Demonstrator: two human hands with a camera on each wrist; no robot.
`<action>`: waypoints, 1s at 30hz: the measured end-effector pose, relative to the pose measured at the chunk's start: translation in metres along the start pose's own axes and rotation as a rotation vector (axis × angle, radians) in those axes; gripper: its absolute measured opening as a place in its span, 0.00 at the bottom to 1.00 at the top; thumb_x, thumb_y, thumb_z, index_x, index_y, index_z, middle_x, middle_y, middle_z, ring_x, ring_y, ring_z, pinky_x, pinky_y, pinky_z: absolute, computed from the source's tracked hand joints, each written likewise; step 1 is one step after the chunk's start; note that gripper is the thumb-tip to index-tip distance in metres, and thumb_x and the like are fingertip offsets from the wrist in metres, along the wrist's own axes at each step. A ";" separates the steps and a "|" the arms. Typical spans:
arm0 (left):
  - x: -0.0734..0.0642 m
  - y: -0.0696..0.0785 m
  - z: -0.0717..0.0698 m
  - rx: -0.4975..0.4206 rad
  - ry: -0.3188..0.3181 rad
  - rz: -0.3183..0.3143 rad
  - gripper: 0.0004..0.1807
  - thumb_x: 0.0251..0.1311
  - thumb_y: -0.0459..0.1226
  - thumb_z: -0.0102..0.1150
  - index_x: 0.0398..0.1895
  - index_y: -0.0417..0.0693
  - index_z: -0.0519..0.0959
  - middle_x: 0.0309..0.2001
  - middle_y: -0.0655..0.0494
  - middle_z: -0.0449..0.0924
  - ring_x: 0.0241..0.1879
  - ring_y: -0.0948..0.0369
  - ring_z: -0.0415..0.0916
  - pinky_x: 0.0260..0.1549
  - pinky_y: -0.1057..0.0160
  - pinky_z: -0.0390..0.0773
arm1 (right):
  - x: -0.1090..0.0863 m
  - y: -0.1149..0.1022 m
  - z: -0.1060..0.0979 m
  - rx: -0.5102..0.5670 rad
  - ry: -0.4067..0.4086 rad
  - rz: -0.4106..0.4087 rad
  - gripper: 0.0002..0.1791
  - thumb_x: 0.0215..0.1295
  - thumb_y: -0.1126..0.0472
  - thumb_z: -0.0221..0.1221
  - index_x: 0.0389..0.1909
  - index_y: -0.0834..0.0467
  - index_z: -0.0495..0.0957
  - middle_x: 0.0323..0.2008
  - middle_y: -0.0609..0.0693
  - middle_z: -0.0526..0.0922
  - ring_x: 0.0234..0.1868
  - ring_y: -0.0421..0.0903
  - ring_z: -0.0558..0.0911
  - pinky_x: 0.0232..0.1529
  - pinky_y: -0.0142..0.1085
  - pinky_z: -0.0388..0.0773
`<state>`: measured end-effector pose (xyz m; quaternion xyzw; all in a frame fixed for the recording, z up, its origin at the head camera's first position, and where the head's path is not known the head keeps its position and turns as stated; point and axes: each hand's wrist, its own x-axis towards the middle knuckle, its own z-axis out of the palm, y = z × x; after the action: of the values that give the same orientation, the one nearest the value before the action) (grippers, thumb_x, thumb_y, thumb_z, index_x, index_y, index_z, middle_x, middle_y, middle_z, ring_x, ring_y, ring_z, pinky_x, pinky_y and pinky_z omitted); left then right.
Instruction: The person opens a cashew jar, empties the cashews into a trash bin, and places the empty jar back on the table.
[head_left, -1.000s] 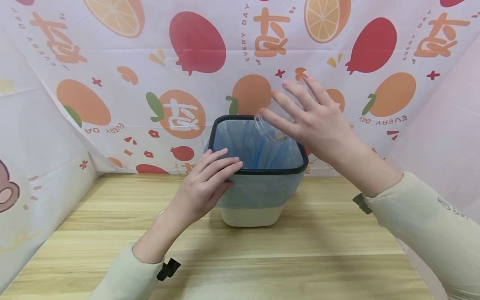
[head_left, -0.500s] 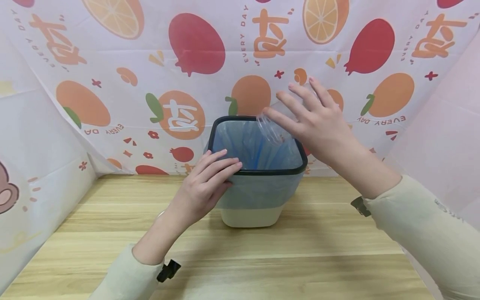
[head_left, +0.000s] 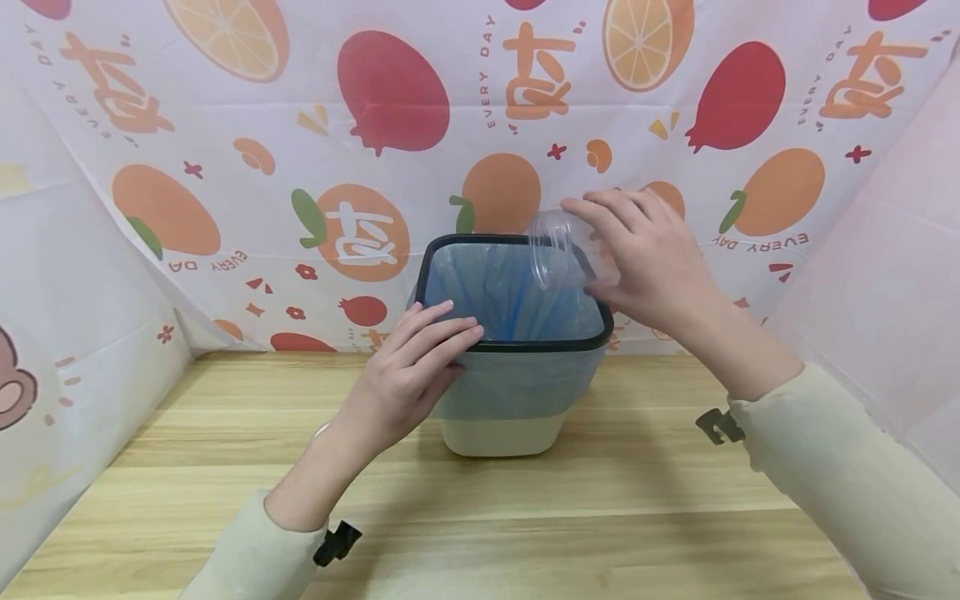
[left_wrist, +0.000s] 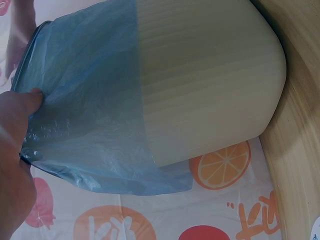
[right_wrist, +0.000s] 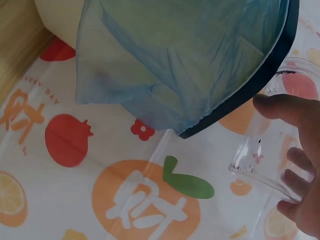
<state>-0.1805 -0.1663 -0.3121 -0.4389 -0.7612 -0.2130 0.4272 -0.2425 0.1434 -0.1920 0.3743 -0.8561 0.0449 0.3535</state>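
A cream trash bin with a black rim stands on the table, a blue bag lining it and folded down outside. My left hand grips the near left part of the rim, fingers over the edge and thumb on the bag outside. Above the bin's right side, my right hand holds a clear plastic cup lying sideways, its wide mouth turned left over the opening. The right wrist view shows thumb and fingers around that cup, with small dark specks on its wall.
The bin rests on a wood-grain table. Behind it hangs a white cloth backdrop printed with fruit, and more cloth closes off both sides. Black clips sit at both sleeves.
My right hand's spread fingers have closed in around the cup, and the hand has lowered and turned. The cup has swung from tilted downward to nearly level. My left hand stays on the rim.
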 end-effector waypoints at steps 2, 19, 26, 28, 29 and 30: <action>0.000 0.000 0.000 -0.002 -0.001 -0.001 0.30 0.53 0.27 0.70 0.62 0.46 0.78 0.61 0.49 0.78 0.67 0.46 0.68 0.64 0.34 0.64 | -0.003 -0.001 0.000 0.037 -0.029 0.065 0.55 0.40 0.57 0.80 0.73 0.46 0.64 0.66 0.53 0.73 0.65 0.56 0.70 0.63 0.57 0.68; -0.001 0.000 0.000 -0.008 -0.001 0.002 0.31 0.53 0.26 0.70 0.63 0.46 0.78 0.61 0.49 0.78 0.68 0.46 0.68 0.64 0.33 0.64 | -0.030 0.003 0.003 0.474 -0.038 0.538 0.56 0.47 0.50 0.77 0.76 0.36 0.56 0.68 0.47 0.70 0.66 0.52 0.70 0.55 0.61 0.76; -0.001 0.000 0.001 -0.012 0.001 0.003 0.29 0.53 0.27 0.69 0.62 0.45 0.79 0.61 0.49 0.78 0.67 0.45 0.68 0.63 0.33 0.65 | -0.041 0.009 0.003 0.701 0.007 0.628 0.55 0.47 0.55 0.78 0.73 0.34 0.57 0.67 0.46 0.72 0.67 0.50 0.72 0.61 0.58 0.73; -0.001 0.000 0.001 -0.011 0.004 0.003 0.28 0.54 0.27 0.69 0.61 0.44 0.79 0.61 0.49 0.78 0.67 0.45 0.68 0.63 0.33 0.65 | -0.043 0.011 0.003 0.745 0.014 0.654 0.55 0.47 0.56 0.78 0.74 0.36 0.56 0.67 0.47 0.72 0.68 0.50 0.71 0.65 0.58 0.69; -0.001 0.000 0.001 -0.011 0.005 0.002 0.28 0.54 0.27 0.69 0.61 0.44 0.79 0.61 0.49 0.78 0.66 0.44 0.69 0.63 0.33 0.65 | -0.044 0.012 0.004 0.756 0.015 0.663 0.55 0.47 0.57 0.78 0.74 0.37 0.56 0.67 0.48 0.71 0.68 0.51 0.70 0.67 0.57 0.67; -0.001 0.000 0.001 -0.011 0.005 0.002 0.28 0.54 0.27 0.69 0.61 0.44 0.79 0.61 0.49 0.78 0.66 0.44 0.69 0.63 0.33 0.65 | -0.045 0.013 0.004 0.764 0.017 0.670 0.56 0.47 0.57 0.78 0.74 0.38 0.56 0.67 0.49 0.70 0.69 0.51 0.70 0.68 0.57 0.65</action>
<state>-0.1801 -0.1664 -0.3136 -0.4413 -0.7587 -0.2178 0.4268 -0.2319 0.1786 -0.2215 0.1814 -0.8487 0.4686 0.1648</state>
